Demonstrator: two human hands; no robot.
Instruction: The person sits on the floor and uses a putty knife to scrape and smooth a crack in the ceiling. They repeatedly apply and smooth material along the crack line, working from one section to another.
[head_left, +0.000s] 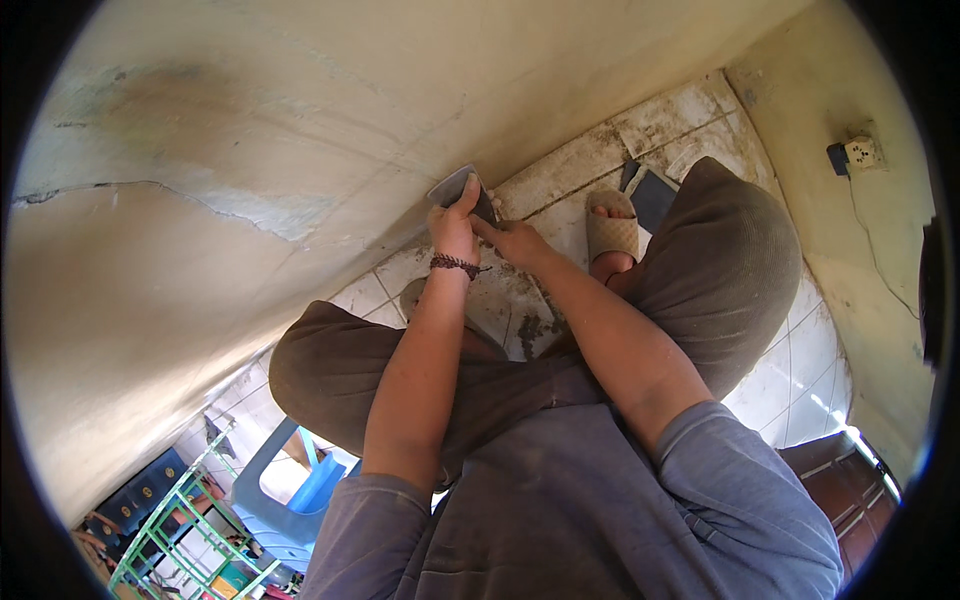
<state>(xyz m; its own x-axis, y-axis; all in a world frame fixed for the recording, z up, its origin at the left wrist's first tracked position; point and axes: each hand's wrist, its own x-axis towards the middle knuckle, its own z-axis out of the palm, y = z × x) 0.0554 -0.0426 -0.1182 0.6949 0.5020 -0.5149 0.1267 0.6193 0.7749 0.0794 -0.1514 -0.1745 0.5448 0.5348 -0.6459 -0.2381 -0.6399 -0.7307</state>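
Note:
Close to the base of the wall [330,130], my left hand [456,232] grips a bent grey sheet that looks like sandpaper [484,206], its thumb lying along the face. My right hand [515,243] is just beside it, fingers closed at the sheet's lower right edge. Whether the sheet touches the wall is hard to make out. A dark braided bracelet [456,264] circles my left wrist. On the floor near my right foot lies another dark grey sheet [656,200], partly hidden by my knee.
Dirty white tiles [570,165] run along the wall to a corner. A socket with a black plug [838,158] and hanging cord is on the right wall. Behind my left side stand a blue plastic stool [262,500] and a green wire rack [150,545]. My slippered right foot [612,230] is close by.

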